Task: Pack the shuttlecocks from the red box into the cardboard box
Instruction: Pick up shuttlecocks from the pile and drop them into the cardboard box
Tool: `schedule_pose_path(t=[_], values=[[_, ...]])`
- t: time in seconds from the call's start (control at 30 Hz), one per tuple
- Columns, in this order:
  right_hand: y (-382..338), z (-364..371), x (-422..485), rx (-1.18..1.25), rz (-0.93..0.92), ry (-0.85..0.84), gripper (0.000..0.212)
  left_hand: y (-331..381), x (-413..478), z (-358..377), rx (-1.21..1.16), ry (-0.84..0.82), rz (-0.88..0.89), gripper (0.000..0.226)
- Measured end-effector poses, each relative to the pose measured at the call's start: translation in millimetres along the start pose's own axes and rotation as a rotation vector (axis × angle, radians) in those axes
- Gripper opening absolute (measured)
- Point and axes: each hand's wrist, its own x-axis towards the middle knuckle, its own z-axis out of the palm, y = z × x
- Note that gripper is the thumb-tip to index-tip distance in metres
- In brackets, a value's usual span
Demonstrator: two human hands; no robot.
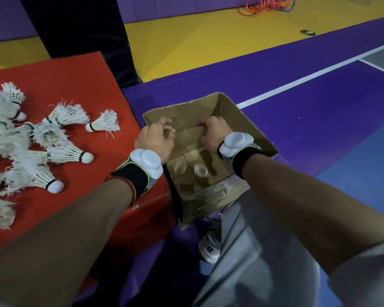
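The open cardboard box (248,129) stands on the floor to the right of the red box (80,85). Several white feather shuttlecocks (60,155) lie scattered on the red box's top, one (103,125) near its right edge. Both of my hands hover over the cardboard box: my left hand (156,138) above its left rim, my right hand (211,132) above its middle. Their fingers are loosely curled and hold nothing I can see. Below them, two blurred shuttlecocks (180,167) (201,170) are inside the box near its bottom.
My grey-trousered leg (242,251) and a white shoe (208,249) are just in front of the cardboard box. The floor is purple and blue with white lines. A black padded post (80,25) rises behind the red box. Coloured cords (268,4) lie far back.
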Motion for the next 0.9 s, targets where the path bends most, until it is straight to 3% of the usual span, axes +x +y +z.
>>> schedule_pose_path(t=[0.17, 0.47, 0.9], values=[[-30.2, 11.8, -3.1, 0.015, -0.044, -0.024, 0.050, -17.0, -3.8, -26.8, 0.046, 0.062, -0.016, 0.028], [-123.1, 53.3, -16.0, 0.105, -0.299, 0.050, 0.041, -81.5, -21.4, -107.8, 0.150, 0.149, -0.075, 0.034], [-217.7, 105.5, -43.9, 0.162, -0.435, -0.033, 0.040, -169.6, -64.2, -188.7, 0.295, 0.113, -0.159, 0.034]])
